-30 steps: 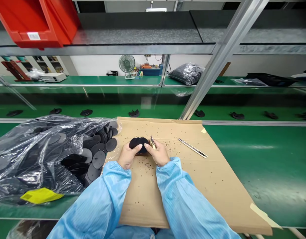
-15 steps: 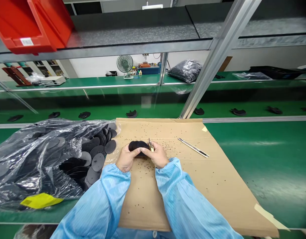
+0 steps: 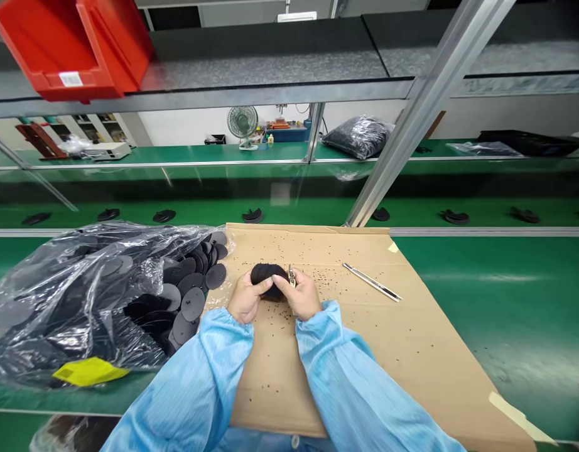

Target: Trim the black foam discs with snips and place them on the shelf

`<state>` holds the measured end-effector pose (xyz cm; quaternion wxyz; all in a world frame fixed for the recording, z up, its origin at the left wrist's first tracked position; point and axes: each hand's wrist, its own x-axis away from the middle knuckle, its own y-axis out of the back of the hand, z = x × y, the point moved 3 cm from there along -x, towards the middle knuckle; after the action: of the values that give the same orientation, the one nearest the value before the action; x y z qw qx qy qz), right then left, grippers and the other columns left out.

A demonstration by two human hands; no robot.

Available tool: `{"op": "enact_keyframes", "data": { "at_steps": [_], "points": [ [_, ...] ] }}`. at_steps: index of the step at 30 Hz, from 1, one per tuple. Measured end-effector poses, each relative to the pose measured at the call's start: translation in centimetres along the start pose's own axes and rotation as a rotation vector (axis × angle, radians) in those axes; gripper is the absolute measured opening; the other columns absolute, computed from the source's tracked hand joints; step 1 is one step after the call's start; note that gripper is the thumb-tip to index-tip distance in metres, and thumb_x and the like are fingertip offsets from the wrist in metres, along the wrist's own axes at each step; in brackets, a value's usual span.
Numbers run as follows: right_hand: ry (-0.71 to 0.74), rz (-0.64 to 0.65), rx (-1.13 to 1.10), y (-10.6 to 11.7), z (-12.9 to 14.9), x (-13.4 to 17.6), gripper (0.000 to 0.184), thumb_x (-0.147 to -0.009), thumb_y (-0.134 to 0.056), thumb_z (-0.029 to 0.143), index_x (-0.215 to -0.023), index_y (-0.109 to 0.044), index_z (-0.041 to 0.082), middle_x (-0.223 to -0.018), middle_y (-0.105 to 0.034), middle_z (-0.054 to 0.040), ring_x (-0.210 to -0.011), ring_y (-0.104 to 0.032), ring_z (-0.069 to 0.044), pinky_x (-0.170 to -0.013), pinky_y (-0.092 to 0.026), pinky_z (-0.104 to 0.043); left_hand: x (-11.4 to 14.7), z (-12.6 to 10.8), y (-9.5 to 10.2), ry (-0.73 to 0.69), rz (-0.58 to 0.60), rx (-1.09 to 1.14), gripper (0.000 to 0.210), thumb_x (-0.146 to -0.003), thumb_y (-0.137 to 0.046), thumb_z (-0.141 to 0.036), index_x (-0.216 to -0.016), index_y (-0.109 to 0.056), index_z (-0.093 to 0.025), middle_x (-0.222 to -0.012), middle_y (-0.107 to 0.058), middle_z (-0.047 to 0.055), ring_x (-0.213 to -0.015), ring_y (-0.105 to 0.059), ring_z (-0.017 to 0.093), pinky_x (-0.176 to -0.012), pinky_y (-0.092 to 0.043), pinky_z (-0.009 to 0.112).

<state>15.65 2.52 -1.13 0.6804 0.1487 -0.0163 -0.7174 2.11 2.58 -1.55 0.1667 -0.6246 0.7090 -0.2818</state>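
Observation:
Both hands hold a fanned stack of thin black discs (image 3: pixel 265 272) just above the brown cardboard sheet (image 3: pixel 365 351). My left hand (image 3: pixel 243 297) is closed on the stack's left side, thumb on the near face. My right hand (image 3: pixel 303 296) grips the right side, its thumb meeting the left one. Tucked in the right hand is a small metal hand tool that looks like nippers (image 3: pixel 292 276), partly hidden by the fingers. Tiny dark scraps (image 3: pixel 324 271) are scattered over the cardboard around the hands. To the right lies a slim utility knife (image 3: pixel 372 282).
A clear plastic bag (image 3: pixel 82 295) spills loose black discs (image 3: pixel 193 304) at the left, with a yellow tag (image 3: pixel 90 371) on it. Black curved parts (image 3: pixel 253 216) lie along the green strip behind. A metal post (image 3: pixel 426 119) slants up at right; a red bin (image 3: pixel 82 50) hangs upper left.
The view has shifted slightly, so the scene sits a little farther right. The discs look turned a little in my hands, and the metal tool's tip has tilted. Both hands keep their hold.

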Motion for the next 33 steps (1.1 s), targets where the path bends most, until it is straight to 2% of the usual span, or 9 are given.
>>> {"op": "enact_keyframes", "data": {
  "at_steps": [2, 4, 6, 14, 22, 25, 27, 30, 33],
  "points": [
    [0.065, 0.023, -0.008, -0.3, 0.2, 0.2, 0.034, -0.080, -0.061, 0.050, -0.083, -0.062, 0.016, -0.068, -0.059, -0.0010, -0.062, -0.053, -0.015, -0.058, -0.043, -0.026, -0.3, 0.0, 0.5, 0.068, -0.061, 0.033, 0.039, -0.063, -0.080, -0.024, -0.096, -0.062, -0.014, -0.090, -0.064, 0.006, -0.078, -0.060, 0.015, -0.068, -0.050, 0.026],
    [0.138, 0.082, -0.071, -0.7, 0.7, 0.5, 0.032, -0.084, -0.057, 0.045, -0.096, -0.063, 0.017, -0.081, -0.065, -0.0039, -0.073, -0.059, -0.018, -0.068, -0.047, -0.028, -0.4, -0.1, 1.0, 0.153, -0.092, 0.067, 0.033, -0.068, -0.077, -0.027, -0.092, -0.060, -0.014, -0.079, -0.060, 0.002, -0.062, -0.055, 0.009, -0.049, -0.043, 0.019],
    [0.188, 0.104, -0.093, -0.9, 1.2, 0.8, 0.028, -0.085, -0.056, 0.040, -0.102, -0.062, 0.017, -0.090, -0.067, -0.0058, -0.080, -0.062, -0.019, -0.075, -0.049, -0.031, -0.5, -0.1, 1.2, 0.226, -0.071, 0.096, 0.028, -0.069, -0.075, -0.027, -0.089, -0.059, -0.014, -0.072, -0.055, 0.000, -0.052, -0.049, 0.006, -0.040, -0.035, 0.015],
    [0.365, -0.009, 0.114, -0.6, 2.4, 1.2, 0.017, -0.086, -0.052, 0.030, -0.093, -0.064, 0.021, -0.088, -0.067, -0.0064, -0.082, -0.062, -0.020, -0.078, -0.050, -0.034, 0.2, 0.6, 0.9, 0.321, 0.079, 0.089, 0.031, -0.074, -0.072, -0.040, -0.087, -0.060, -0.014, -0.074, -0.056, 0.001, -0.058, -0.053, 0.009, -0.044, -0.039, 0.017],
    [0.568, 0.035, 0.268, -0.4, 3.0, 1.3, 0.019, -0.088, -0.046, 0.024, -0.092, -0.064, 0.021, -0.085, -0.066, -0.0068, -0.081, -0.059, -0.020, -0.079, -0.047, -0.036, 0.5, -0.1, 0.5, 0.281, 0.113, 0.090, 0.033, -0.067, -0.078, -0.036, -0.082, -0.060, -0.012, -0.072, -0.053, 0.000, -0.051, -0.041, 0.003, -0.037, -0.027, 0.012],
    [0.535, 0.029, 0.242, -0.7, 3.0, 1.4, 0.018, -0.088, -0.047, 0.026, -0.090, -0.064, 0.021, -0.085, -0.066, -0.0066, -0.081, -0.059, -0.020, -0.079, -0.047, -0.036, 0.3, -0.1, 0.5, 0.232, 0.047, 0.091, 0.034, -0.065, -0.079, -0.035, -0.084, -0.061, -0.012, -0.070, -0.054, 0.000, -0.051, -0.044, 0.004, -0.040, -0.032, 0.014],
    [0.440, -0.020, 0.161, -0.8, 2.7, 1.3, 0.018, -0.088, -0.048, 0.030, -0.089, -0.063, 0.020, -0.084, -0.065, -0.0063, -0.079, -0.059, -0.020, -0.076, -0.047, -0.034, 0.2, 0.0, 0.6, 0.146, -0.036, 0.086, 0.037, -0.063, -0.081, -0.030, -0.090, -0.062, -0.014, -0.073, -0.057, 0.000, -0.056, -0.049, 0.006, -0.047, -0.040, 0.016],
    [0.229, -0.159, -0.001, -0.6, 1.6, 1.0, 0.021, -0.086, -0.052, 0.037, -0.091, -0.062, 0.019, -0.083, -0.064, -0.0057, -0.073, -0.058, -0.019, -0.070, -0.047, -0.031, -0.2, -0.3, 0.6, -0.007, -0.192, 0.072, 0.045, -0.058, -0.082, -0.022, -0.097, -0.061, -0.016, -0.091, -0.064, 0.004, -0.077, -0.059, 0.013, -0.067, -0.049, 0.023],
    [0.089, -0.280, -0.095, -0.2, 0.5, 0.5, 0.026, -0.084, -0.054, 0.043, -0.088, -0.061, 0.018, -0.076, -0.061, -0.0038, -0.069, -0.055, -0.018, -0.067, -0.046, -0.030, -1.6, -2.3, 0.5, -0.152, -0.282, -0.082, 0.043, -0.059, -0.079, -0.020, -0.098, -0.061, -0.016, -0.101, -0.065, 0.007, -0.093, -0.060, 0.020, -0.084, -0.048, 0.034]
  ]
}}
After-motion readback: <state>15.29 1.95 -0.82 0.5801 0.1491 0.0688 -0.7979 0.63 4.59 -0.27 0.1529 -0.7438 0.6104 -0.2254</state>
